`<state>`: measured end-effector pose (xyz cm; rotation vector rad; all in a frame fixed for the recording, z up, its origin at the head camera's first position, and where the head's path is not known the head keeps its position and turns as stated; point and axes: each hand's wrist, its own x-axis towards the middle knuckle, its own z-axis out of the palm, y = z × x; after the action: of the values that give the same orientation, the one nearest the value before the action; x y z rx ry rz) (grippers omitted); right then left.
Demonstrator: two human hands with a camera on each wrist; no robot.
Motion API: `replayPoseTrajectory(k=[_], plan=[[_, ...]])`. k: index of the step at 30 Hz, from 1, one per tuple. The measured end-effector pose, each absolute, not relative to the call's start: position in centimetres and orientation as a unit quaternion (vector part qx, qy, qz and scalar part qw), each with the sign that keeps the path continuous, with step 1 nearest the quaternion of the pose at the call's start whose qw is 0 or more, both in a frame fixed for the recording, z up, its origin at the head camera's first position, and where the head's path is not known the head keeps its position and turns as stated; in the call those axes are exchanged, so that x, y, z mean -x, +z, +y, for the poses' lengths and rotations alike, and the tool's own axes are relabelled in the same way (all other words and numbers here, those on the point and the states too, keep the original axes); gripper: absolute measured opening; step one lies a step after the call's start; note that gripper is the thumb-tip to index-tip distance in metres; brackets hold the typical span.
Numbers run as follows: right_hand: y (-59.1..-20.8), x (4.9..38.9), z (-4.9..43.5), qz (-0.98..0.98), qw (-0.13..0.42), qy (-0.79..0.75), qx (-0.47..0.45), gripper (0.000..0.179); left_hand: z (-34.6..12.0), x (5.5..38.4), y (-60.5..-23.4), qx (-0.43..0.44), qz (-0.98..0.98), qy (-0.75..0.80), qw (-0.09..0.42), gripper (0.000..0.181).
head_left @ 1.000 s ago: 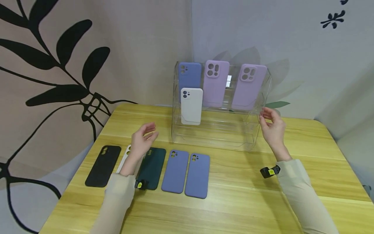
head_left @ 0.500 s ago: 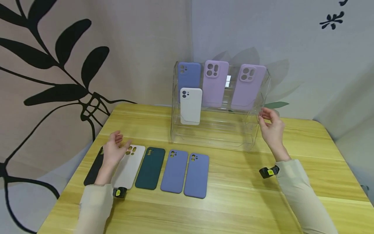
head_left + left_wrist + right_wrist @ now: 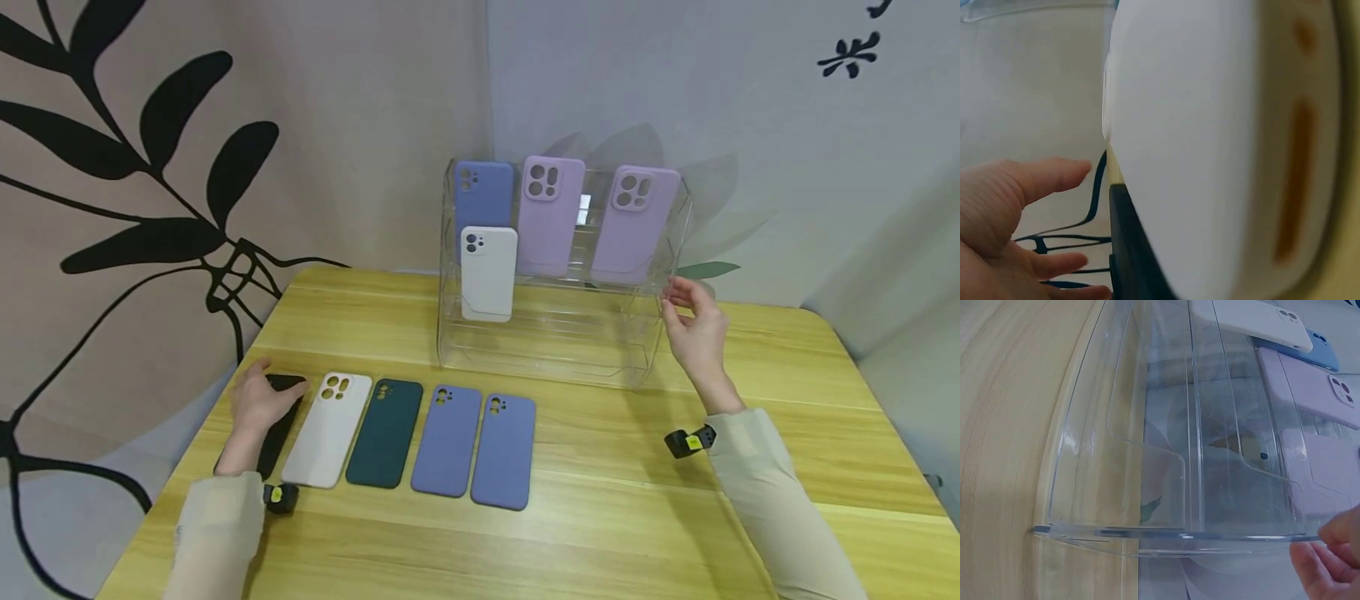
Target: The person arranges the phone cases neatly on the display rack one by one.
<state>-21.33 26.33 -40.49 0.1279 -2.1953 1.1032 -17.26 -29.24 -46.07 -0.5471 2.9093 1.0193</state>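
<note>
My left hand [image 3: 258, 404] is over the black phone case [image 3: 279, 433] at the left end of a row, hiding much of it. In the left wrist view its thumb [image 3: 1063, 175] stands away from the fingers, with the black case [image 3: 1132, 250] close to the fingertips. My right hand [image 3: 697, 329] pinches the right side edge of a clear acrylic display stand [image 3: 555, 367]. The right wrist view shows the thumb and fingers [image 3: 1313, 565] at that edge. On the stand are a white case [image 3: 489, 279], a blue case [image 3: 483, 200] and two lilac cases [image 3: 551, 225].
Right of the black case lie a white case [image 3: 327, 433], a dark green case [image 3: 385, 442] and two violet-blue cases [image 3: 447, 446], all flat on the wooden table [image 3: 600, 500]. A wall [image 3: 375, 125] with a leaf pattern rises behind the table.
My left hand has moved left and down from over the white and green cases to the black case, uncovering the white one. The right hand keeps its hold on the stand.
</note>
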Motion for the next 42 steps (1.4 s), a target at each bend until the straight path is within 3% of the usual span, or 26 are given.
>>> replayPoseTrajectory(k=[8, 20, 42], plan=[[-40.4, 21.3, 26.2, -0.84, 0.333, 0.425, -0.05, 0.027, -30.2, 17.0, -45.9, 0.172, 0.946, 0.264, 0.08, 0.088], [-40.7, 21.4, 26.3, -0.841, 0.334, 0.422, -0.051, 0.027, -30.2, 17.1, -45.9, 0.182, 0.949, 0.244, 0.082, 0.086], [-40.5, 21.4, 26.3, -0.839, 0.338, 0.422, -0.056, 0.027, -28.6, 17.5, -43.0, 0.151, 0.956, 0.25, -0.041, 0.08]])
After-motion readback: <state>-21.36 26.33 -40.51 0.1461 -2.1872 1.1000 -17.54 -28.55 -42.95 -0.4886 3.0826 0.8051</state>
